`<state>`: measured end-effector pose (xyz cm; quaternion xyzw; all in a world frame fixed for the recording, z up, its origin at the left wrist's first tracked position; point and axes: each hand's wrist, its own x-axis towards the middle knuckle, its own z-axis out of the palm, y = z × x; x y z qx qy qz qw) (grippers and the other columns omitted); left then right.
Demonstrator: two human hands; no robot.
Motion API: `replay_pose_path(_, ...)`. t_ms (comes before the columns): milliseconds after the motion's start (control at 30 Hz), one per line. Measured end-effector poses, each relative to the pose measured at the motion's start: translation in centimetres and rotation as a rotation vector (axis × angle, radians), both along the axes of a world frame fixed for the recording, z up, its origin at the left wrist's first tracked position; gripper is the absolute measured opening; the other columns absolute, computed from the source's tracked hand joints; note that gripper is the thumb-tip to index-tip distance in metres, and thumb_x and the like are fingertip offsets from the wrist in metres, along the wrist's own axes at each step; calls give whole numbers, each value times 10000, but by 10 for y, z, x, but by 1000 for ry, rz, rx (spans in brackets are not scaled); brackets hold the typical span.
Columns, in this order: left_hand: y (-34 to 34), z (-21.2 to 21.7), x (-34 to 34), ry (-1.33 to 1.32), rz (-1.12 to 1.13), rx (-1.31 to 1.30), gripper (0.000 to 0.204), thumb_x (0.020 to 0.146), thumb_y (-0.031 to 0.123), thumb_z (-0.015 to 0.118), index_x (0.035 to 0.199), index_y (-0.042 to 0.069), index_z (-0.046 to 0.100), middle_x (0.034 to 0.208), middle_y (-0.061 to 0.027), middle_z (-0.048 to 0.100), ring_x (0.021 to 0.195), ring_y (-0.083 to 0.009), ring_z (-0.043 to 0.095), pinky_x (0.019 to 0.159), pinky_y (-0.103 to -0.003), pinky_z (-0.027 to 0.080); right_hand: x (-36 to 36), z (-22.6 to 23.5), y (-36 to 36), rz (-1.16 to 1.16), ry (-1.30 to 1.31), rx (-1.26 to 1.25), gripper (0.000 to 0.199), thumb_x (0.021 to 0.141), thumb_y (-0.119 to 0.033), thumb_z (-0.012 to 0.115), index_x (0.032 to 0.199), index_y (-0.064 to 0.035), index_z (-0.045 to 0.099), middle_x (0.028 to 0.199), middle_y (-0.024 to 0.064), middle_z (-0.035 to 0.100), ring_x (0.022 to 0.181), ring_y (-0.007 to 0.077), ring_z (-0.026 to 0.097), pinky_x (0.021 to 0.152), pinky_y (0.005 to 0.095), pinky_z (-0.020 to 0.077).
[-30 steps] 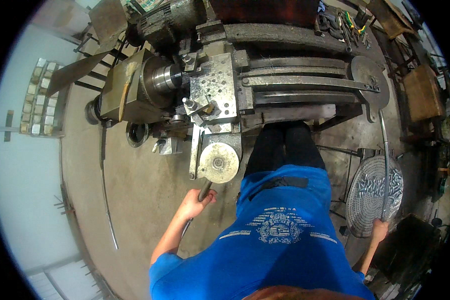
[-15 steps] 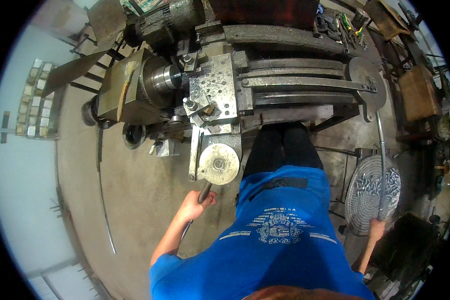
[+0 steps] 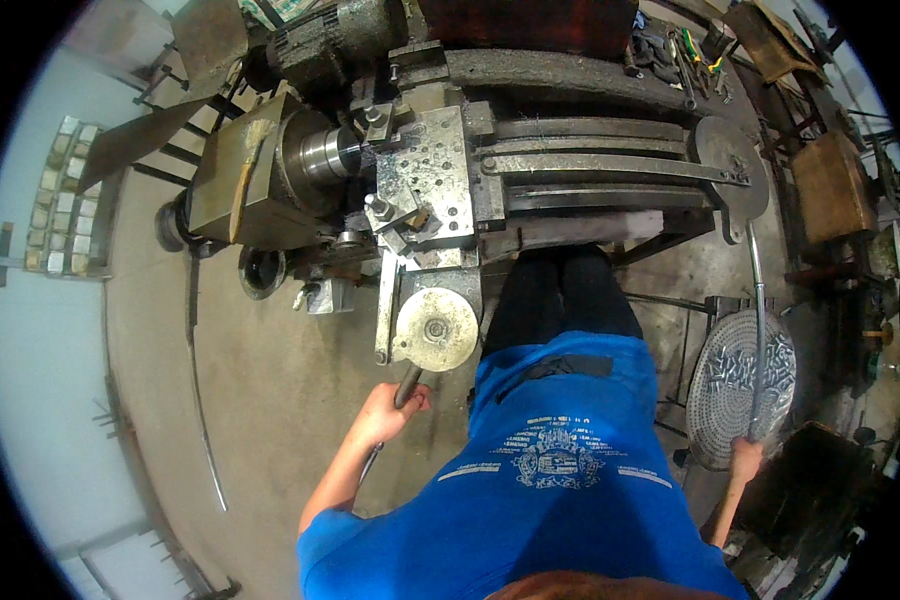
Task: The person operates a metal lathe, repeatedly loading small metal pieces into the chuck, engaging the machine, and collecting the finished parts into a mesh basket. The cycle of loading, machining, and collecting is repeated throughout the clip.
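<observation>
Both my hands are closed on levers of a small metal lathe. My left hand (image 3: 395, 412) wraps round a dark handle (image 3: 408, 384), which sticks out below a pale round disc (image 3: 436, 328) at the front of the cross slide. Out to the right, my right hand (image 3: 746, 458) grips the lower end of a long steel lever (image 3: 758, 335). That lever runs up to a grey round plate (image 3: 727, 150) at the bed's right end. A flat link bar (image 3: 610, 167) joins this plate to the tool slide (image 3: 435, 150). The shiny chuck (image 3: 328, 157) faces the slide from the left.
Beneath the long lever stands a round perforated tray (image 3: 710, 420) with many small metal pieces. A brush (image 3: 244, 185) lies on the headstock (image 3: 210, 190). Spanners (image 3: 686, 80) and other tools lie at the back right. A thin rod (image 3: 205, 420) slants over the floor at left.
The whole view has shifted slightly. Both hands keep their hold, and the levers stand in nearly the same place.
</observation>
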<state>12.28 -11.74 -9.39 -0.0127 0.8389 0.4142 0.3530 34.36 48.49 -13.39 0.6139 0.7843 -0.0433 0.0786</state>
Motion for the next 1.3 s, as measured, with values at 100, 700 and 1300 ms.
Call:
replay_pose_path(100,-2,-4,1,1,8,10,178,833,102,551,965,21,639,787,-46,669,729,-128,598,697,-283,471,-5,6,-9,-22,-5,10,520,630,-333,579,951,76,569,1002,314,579,987,431,554,849,443,431)
replay_pose_path(700,0,3,-2,6,-5,18,186,824,104,561,963,10,641,781,-46,673,678,-116,585,655,-282,472,3,1,-17,-16,11,-1,524,620,-357,581,956,45,576,1001,294,588,960,441,554,836,443,436)
replay_pose_path(1300,-4,-4,-1,-3,11,46,177,820,68,559,964,-6,631,787,-51,673,722,-117,596,685,-275,473,20,-17,-25,140,98,130,396,639,-313,586,733,71,561,824,295,589,841,440,582,724,470,455)
